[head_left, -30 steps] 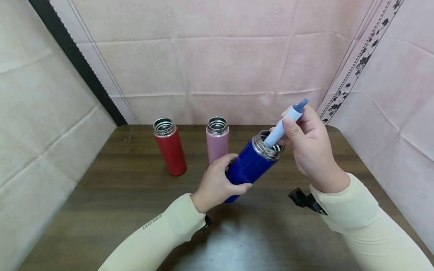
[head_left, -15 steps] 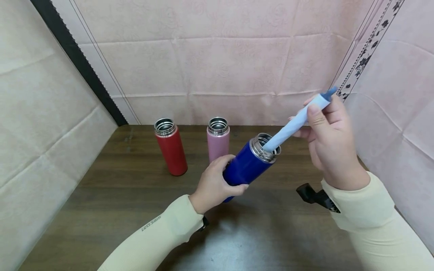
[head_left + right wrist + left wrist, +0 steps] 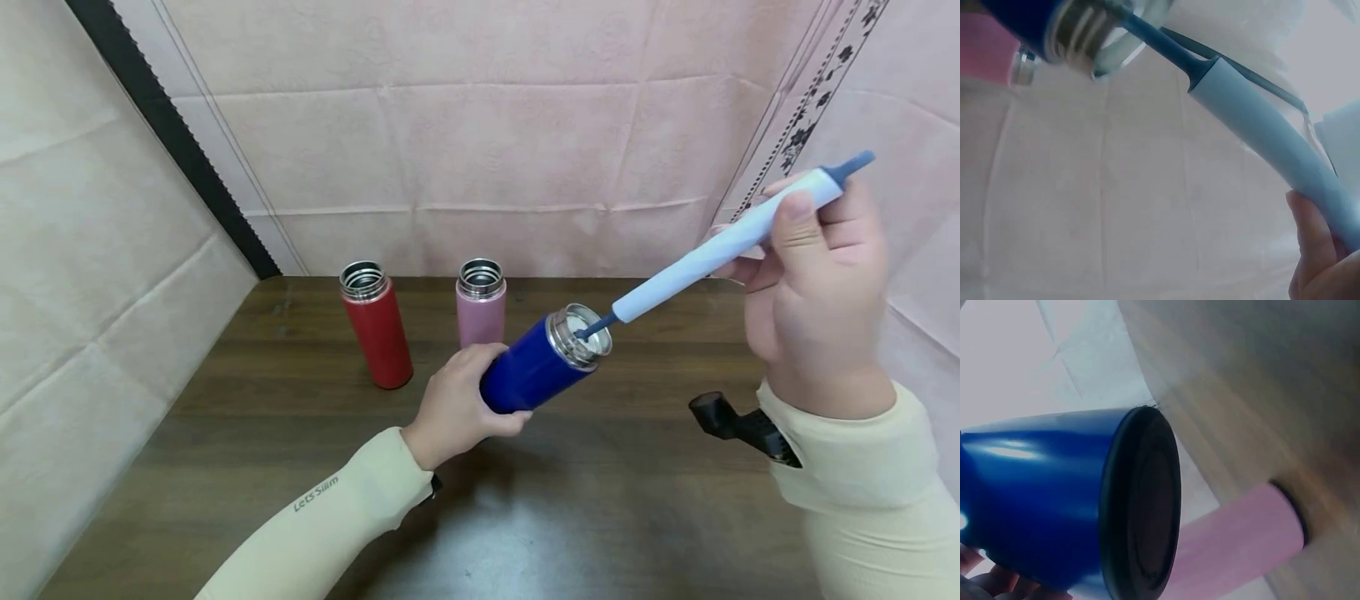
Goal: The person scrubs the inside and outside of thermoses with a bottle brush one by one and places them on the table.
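My left hand (image 3: 459, 400) grips a dark blue steel bottle (image 3: 528, 367), tilted with its uncapped mouth up to the right. Its black base (image 3: 1141, 506) shows in the left wrist view, fingers (image 3: 1004, 581) curled beneath the body. With my right hand (image 3: 817, 283) I pinch the light blue handle of a bottle brush (image 3: 720, 250), thumb along one side. The thin dark blue shaft (image 3: 1160, 40) enters the bottle's mouth, where something whitish fills the opening; the brush head itself cannot be made out clearly.
A red bottle (image 3: 378, 342) and a pink bottle (image 3: 481, 317) stand uncapped on the brown wooden table (image 3: 300, 467), left of and behind the blue one. Pale cloth walls (image 3: 480, 150) enclose the back and sides.
My right hand has moved right and up, drawing the brush outward so that its whole handle and part of the shaft show. The blue bottle has shifted slightly left and leans more.
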`<state>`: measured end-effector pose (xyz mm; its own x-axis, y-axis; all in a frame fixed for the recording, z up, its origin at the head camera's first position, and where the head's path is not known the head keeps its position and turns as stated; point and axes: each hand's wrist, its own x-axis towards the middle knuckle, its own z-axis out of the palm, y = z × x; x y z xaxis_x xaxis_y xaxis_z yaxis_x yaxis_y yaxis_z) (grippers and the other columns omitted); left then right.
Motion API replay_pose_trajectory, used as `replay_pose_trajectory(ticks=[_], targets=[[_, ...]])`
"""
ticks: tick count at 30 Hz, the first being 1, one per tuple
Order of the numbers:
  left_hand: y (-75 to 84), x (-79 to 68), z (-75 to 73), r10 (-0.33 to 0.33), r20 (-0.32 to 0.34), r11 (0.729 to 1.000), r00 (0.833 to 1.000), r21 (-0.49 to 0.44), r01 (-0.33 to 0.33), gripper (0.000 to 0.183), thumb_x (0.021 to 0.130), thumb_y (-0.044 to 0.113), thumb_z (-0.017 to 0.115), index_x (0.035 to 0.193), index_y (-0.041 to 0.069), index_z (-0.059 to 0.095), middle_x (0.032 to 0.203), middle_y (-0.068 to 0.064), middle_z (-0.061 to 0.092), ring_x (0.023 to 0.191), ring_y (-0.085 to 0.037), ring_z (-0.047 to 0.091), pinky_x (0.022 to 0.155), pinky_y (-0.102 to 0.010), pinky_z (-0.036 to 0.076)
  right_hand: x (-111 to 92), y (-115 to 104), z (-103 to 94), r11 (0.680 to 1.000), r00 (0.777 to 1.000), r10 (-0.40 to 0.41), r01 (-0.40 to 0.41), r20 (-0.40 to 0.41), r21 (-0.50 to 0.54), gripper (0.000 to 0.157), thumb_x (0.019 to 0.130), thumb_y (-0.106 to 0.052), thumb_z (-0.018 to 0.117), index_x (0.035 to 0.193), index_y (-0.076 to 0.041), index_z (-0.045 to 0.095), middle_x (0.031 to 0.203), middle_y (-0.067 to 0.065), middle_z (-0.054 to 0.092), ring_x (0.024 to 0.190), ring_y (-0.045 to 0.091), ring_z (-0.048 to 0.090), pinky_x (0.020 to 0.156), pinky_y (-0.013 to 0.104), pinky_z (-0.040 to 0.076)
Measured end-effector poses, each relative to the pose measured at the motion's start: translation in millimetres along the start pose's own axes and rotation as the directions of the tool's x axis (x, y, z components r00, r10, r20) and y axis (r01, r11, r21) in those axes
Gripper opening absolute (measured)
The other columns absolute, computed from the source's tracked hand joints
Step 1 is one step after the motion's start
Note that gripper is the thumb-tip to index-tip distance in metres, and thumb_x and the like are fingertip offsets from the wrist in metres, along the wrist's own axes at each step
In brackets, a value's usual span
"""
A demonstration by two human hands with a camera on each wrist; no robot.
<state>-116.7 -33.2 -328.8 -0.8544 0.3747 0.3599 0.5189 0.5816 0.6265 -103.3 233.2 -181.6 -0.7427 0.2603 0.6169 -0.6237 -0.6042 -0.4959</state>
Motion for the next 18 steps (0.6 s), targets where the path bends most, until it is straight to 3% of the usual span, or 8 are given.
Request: replay_pose_trajectory(ticks=[7,14,18], targets=[[0.8,1.0,-6.2,0.037,0.012,0.997,0.999,0.067,-0.038,0.067,0.068,0.035,0.081,0.126,0.011,0.055,0.122,-0.004,0.063,0.109,-0.023,0.058,0.089,-0.048,0.052,10.2,-16.6,-14.3,0.995,0.994,-0.004,0.014,-0.108,0.098,0.018,0.097,0.0,0.042,0.099,0.017,0.043,0.07,0.022,0.047,0.052,0.039,0.06,0.046,0.046,0.054],[0.8,-1.8,-8.0,0.012,0.045,0.997,0.999,0.079,-0.015,0.068,0.068,0.034,0.082,0.126,0.011,0.056,0.122,-0.005,0.063,0.108,-0.024,0.059,0.087,-0.049,0.052,13.0,-20.3,-21.3,0.99,0.992,-0.032,0.048,-0.119,0.134,0.018,0.099,-0.002,0.038,0.1,0.016,0.042,0.065,0.026,0.051,0.054,0.041,0.061,0.043,0.045,0.053],[1.1,-2.6,-9.0,-0.003,0.05,0.996,0.999,0.086,-0.001,0.069,0.067,0.036,0.081,0.127,0.012,0.055,0.121,-0.004,0.063,0.107,-0.023,0.059,0.086,-0.048,0.053,14.4,-23.0,-24.4,0.986,0.992,0.0,0.021,-0.125,0.163,0.02,0.1,-0.003,0.037,0.101,0.015,0.042,0.066,0.028,0.053,0.056,0.044,0.062,0.045,0.046,0.054]])
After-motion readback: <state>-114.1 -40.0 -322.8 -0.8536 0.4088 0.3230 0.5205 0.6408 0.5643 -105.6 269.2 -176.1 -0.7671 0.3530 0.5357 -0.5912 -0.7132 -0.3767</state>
